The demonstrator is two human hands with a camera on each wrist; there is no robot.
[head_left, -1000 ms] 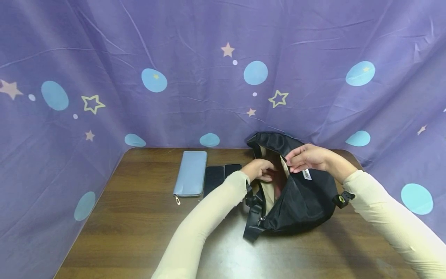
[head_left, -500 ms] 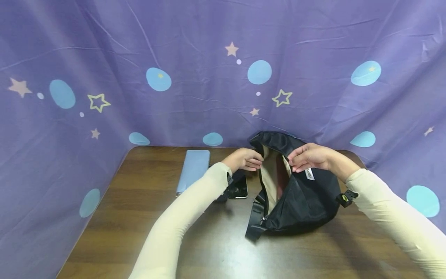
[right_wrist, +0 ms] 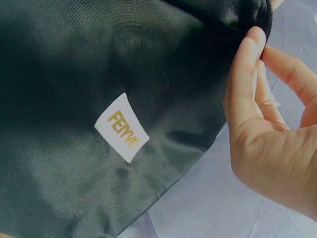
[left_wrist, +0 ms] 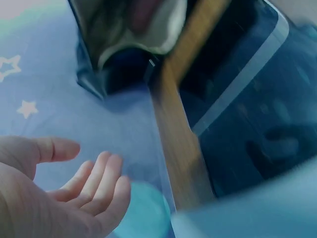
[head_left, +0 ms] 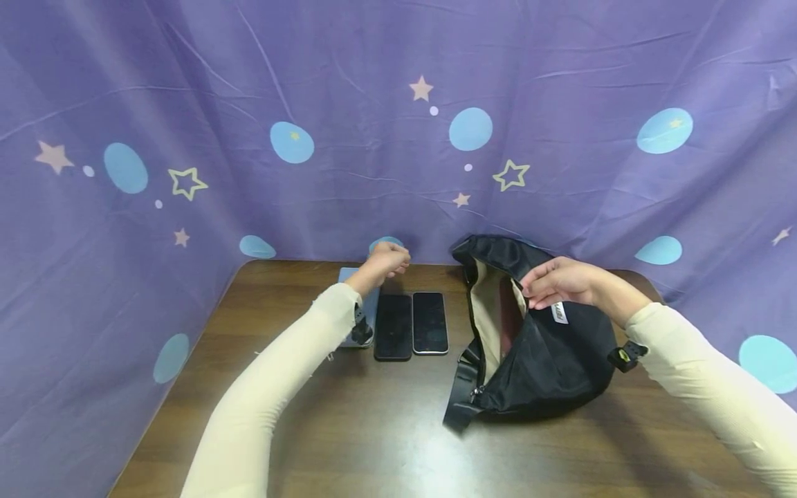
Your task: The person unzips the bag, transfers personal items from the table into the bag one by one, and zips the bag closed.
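One black bag point(head_left: 551, 366), on the right half of a wooden table point(head_left: 349, 429), mouth open toward the left, pale lining showing; within it, something reddish-brown point(head_left: 511, 318), not clear enough to name; on its front, one white label point(right_wrist: 122, 127) with gold lettering; one right hand point(head_left: 563, 282), thumb and fingertips pinching the zippered edge of the bag's mouth; one left hand point(head_left: 386, 261), raised above the far edge of the table, fingers loosely bent and thumb held apart, palm bare; one light blue case point(head_left: 370, 306), flat, partly hidden by the left forearm; two dark phones point(head_left: 394, 328), lying side by side between case and bag; one purple curtain point(head_left: 373, 194), printed with stars and blue ovals, behind.
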